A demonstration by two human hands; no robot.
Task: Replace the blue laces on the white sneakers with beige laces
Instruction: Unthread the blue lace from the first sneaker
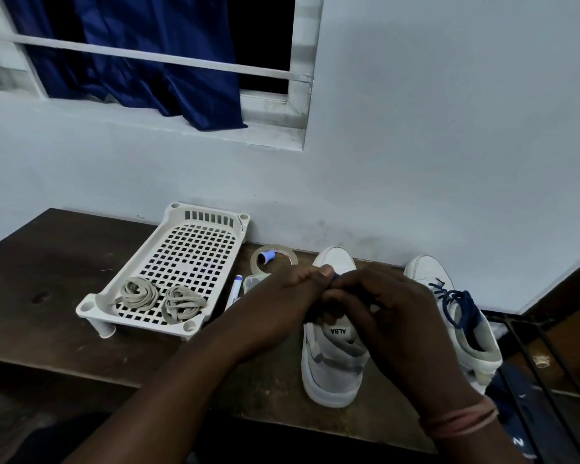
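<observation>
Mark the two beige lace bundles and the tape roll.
left beige lace bundle (138, 293), head view, middle of the coil
right beige lace bundle (182, 306), head view, middle of the coil
tape roll (290, 256), head view, right side of the ring

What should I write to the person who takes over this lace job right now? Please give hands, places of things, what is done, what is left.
Left hand and right hand: both over the near sneaker, fingers pinching its blue lace near the toe end.
Far sneaker: stands to the right by the wall, its blue lace still threaded.
Two beige lace bundles: lie untouched in the white tray on the left of the table.
Done: little that shows; how much of the near lace is already out is hidden by the hands.
Left: pull both blue laces out, then thread the beige ones into both sneakers.
</observation>
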